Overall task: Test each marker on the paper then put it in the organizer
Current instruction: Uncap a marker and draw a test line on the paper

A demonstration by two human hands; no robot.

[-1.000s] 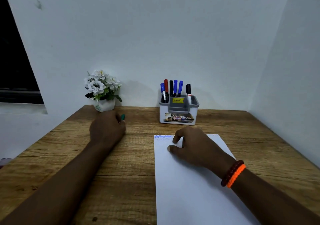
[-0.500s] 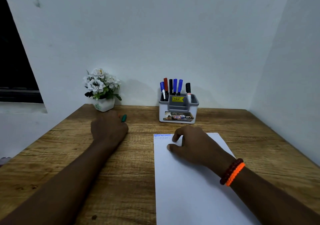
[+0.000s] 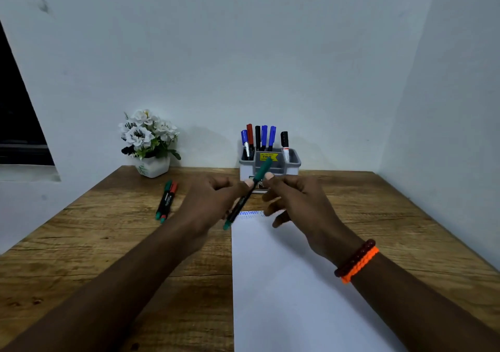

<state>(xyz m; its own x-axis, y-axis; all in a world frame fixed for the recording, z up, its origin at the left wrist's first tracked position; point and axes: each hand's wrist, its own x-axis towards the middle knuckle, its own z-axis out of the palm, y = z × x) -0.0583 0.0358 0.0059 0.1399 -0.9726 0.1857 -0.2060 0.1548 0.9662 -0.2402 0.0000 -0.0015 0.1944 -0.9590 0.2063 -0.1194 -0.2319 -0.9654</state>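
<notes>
Fingers (image 3: 244, 186) of the left hand (image 3: 208, 205) are curled round the black barrel of a green marker (image 3: 247, 196), while the right hand (image 3: 295, 202) pinches it with thumb and forefinger at the base of the green cap, the other fingers spread loose. It is held tilted above the far end of the paper (image 3: 292, 284), cap pointing toward the organizer (image 3: 270, 166) at the far edge of the table (image 3: 94, 257). Blue test scribbles (image 3: 250, 213) line the paper's far edge. Two more markers (image 3: 166, 201) lie side by side at far left, near the flower pot (image 3: 151, 146). I judge the marker light, rigid and smooth; the cap likely sits tight, so grip the barrel firmly and pull the cap straight off
</notes>
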